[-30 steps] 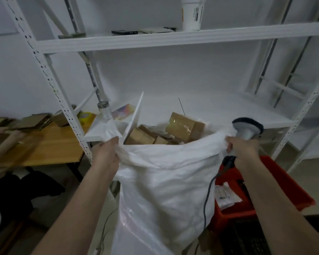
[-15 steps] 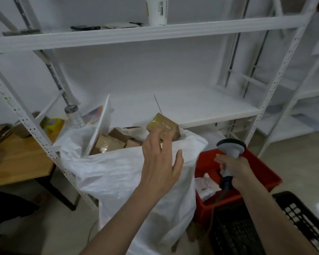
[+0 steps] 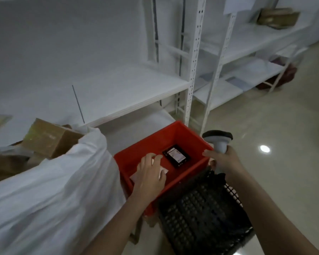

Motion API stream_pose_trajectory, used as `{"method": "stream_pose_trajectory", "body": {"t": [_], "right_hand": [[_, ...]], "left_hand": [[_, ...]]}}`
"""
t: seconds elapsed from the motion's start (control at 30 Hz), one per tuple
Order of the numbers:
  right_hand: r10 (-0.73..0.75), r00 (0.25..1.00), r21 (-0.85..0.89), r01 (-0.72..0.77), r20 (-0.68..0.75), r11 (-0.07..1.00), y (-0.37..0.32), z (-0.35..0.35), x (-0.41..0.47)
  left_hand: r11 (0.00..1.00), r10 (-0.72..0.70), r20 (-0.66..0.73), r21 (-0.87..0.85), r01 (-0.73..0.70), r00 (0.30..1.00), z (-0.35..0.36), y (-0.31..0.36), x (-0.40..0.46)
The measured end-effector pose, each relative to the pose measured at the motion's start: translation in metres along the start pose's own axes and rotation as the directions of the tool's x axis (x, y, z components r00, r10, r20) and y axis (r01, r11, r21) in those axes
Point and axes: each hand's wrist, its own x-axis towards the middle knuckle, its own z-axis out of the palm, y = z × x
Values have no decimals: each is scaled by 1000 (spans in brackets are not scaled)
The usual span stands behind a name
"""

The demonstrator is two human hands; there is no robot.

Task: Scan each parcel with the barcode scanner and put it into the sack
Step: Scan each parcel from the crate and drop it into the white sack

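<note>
A big white sack (image 3: 50, 190) fills the lower left, with brown cardboard parcels (image 3: 50, 138) sticking out of its mouth. To its right sits a red bin (image 3: 173, 133). Inside it lie a black parcel with a white label (image 3: 176, 157) and a white flat parcel (image 3: 162, 170). My left hand (image 3: 150, 173) reaches into the bin and lies on the white parcel, fingers spread and bent down over it. My right hand (image 3: 223, 161) grips the handle of the grey barcode scanner (image 3: 217, 139) just above the bin's right rim.
A black perforated crate (image 3: 201, 214) stands in front of the red bin. White metal shelving (image 3: 191, 70) runs behind and to the right, with a brown parcel (image 3: 278, 18) on an upper shelf. Glossy pale floor (image 3: 284, 162) lies on the right.
My left hand left the sack's mouth and went right and down into the red bin onto the white parcel. The view swung right. The scanner stayed in my right hand.
</note>
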Motion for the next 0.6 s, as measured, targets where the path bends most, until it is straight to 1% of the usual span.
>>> {"method": "stream_pose_trajectory", "body": {"t": [0.1, 0.2, 0.3, 0.33, 0.4, 0.43, 0.47, 0.53, 0.6], "right_hand": [[39, 999, -42, -38, 17, 998, 18, -6, 35], [94, 994, -20, -93, 54, 995, 52, 7, 76], [135, 988, 5, -135, 70, 991, 103, 28, 127], [147, 986, 9, -148, 80, 989, 121, 35, 145], [162, 981, 27, -165, 104, 986, 157, 47, 178], [167, 979, 34, -172, 113, 984, 175, 52, 192], [176, 977, 36, -181, 121, 983, 191, 55, 204], [199, 972, 40, -205, 123, 978, 216, 59, 221], [206, 971, 48, -213, 124, 976, 230, 61, 229]], "left_hand": [[990, -131, 107, -44, 137, 986, 60, -18, 20], [959, -261, 219, -51, 278, 940, 134, -58, 45], [907, -387, 364, -14, 421, 847, 225, -117, 78], [880, -434, 405, -1, 475, 805, 256, -138, 89], [795, -551, 458, 34, 606, 698, 313, -182, 108], [742, -614, 457, 55, 668, 644, 338, -203, 115], [695, -669, 434, 78, 714, 604, 359, -221, 121], [641, -742, 354, 129, 757, 569, 392, -251, 127], [628, -772, 314, 241, 740, 553, 409, -272, 128]]}}
